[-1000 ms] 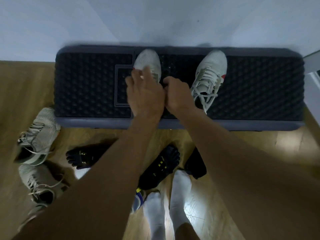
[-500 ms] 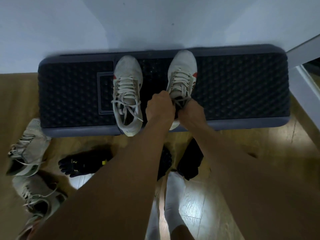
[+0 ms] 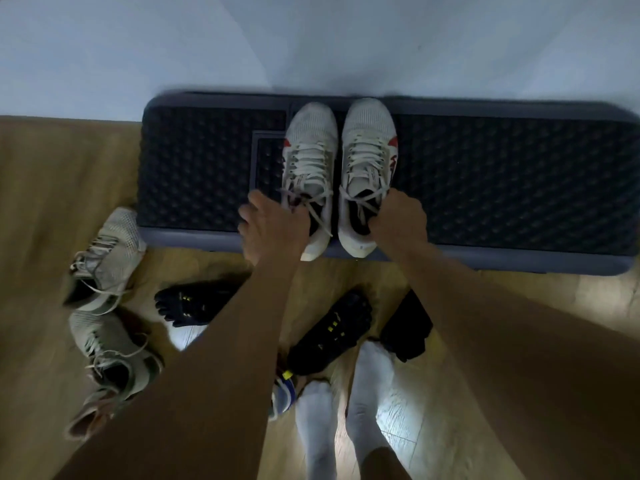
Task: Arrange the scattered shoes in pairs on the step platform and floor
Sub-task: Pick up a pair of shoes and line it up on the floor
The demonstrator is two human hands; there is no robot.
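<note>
Standing side by side at the front edge of the dark studded step platform (image 3: 502,174), two white mesh sneakers with red marks (image 3: 308,161) make one finished pair, right hand (image 3: 398,221) gripping a heel, left hand (image 3: 273,230) grip unclear, while grey knit sneakers (image 3: 107,261) and black toe shoes (image 3: 332,327) lie scattered on the wooden floor (image 3: 52,202).

White knit-mesh sneakers (image 3: 311,143) sit on a matt, knobbly step platform (image 3: 502,174) beside glossy wood floor (image 3: 52,202).

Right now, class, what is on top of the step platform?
A white left sneaker and right sneaker stand side by side, toes toward the wall. The left hand and right hand hide part of each opening.
</note>
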